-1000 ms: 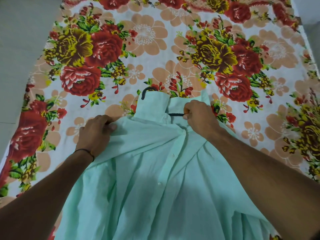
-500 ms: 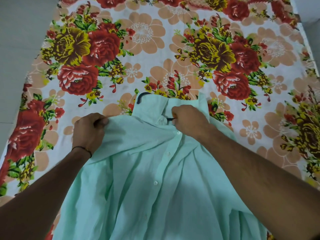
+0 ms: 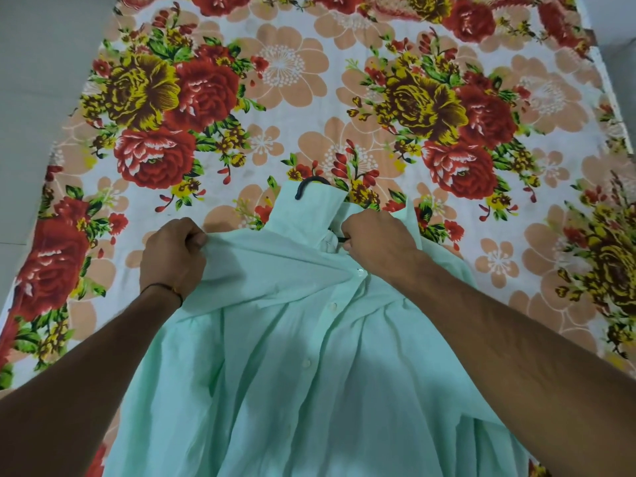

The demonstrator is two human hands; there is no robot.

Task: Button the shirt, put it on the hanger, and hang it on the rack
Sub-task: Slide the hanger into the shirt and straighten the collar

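Observation:
A mint-green shirt (image 3: 275,366) lies front up on the floral bedsheet (image 3: 309,98), its button placket fastened down the middle. A black hanger (image 3: 311,184) is inside the shirt; only its hook shows above the raised collar, plus a short black piece at the neck opening. My left hand (image 3: 172,256) grips the shirt's left shoulder fabric in a fist. My right hand (image 3: 375,242) is curled at the neck opening and pinches the black hanger piece there. The rest of the hanger is hidden under the cloth.
The bedsheet covers a bed that runs away from me. Grey floor (image 3: 38,98) lies along the left side, and a strip of it shows at the top right corner. No rack is in view.
My right hand has moved left, from the right of the collar to the neck opening. The visible black piece got shorter. My left hand keeps its hold on the shoulder.

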